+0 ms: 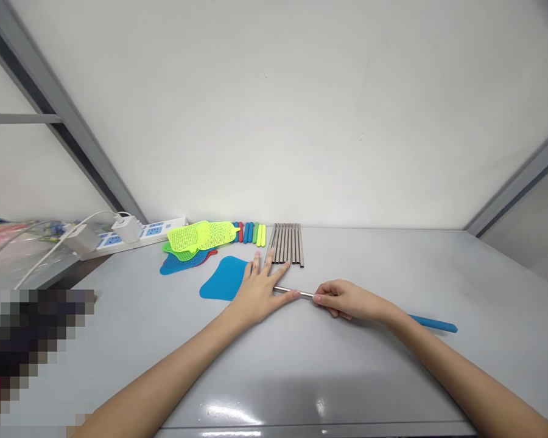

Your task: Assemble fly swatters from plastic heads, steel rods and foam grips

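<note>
My left hand [258, 295] lies spread flat, palm down, over the inner end of a blue perforated fly swatter head [223, 278], covering where it meets the rod. A thin metal rod [282, 289] comes out from under this hand towards the right. My right hand [340, 298] is closed in a pinch on that rod. Beyond my right forearm a blue handle [438, 324] lies in line with the rod; the forearm hides whether the two join.
Behind my hands several metal tubes [288, 243] lie in a row beside short coloured grips [256, 233]. Yellow-green swatter heads [205, 236] are piled over green, blue and red ones. A white power strip [168, 227] with plugged-in chargers [126, 229] is at the back left.
</note>
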Tool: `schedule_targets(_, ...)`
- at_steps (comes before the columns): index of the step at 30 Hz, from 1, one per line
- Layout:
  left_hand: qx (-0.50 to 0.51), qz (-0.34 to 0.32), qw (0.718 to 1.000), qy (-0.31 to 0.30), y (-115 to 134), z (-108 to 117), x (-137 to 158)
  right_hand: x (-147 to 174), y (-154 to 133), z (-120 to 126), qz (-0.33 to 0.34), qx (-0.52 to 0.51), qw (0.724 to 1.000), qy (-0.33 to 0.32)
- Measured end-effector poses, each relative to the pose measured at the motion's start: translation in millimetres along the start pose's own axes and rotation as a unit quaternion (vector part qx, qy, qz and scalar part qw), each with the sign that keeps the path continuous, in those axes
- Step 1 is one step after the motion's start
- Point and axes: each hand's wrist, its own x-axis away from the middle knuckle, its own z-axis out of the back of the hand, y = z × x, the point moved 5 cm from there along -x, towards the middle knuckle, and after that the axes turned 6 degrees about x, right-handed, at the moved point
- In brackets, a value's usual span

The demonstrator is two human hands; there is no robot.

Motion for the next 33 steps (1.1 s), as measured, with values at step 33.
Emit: schedule_targets(33, 0.023, 0.018, 1.0, 0.0, -14, 3, -1, -25, -2, 12, -0.046, -0.024, 0.997, 0.063)
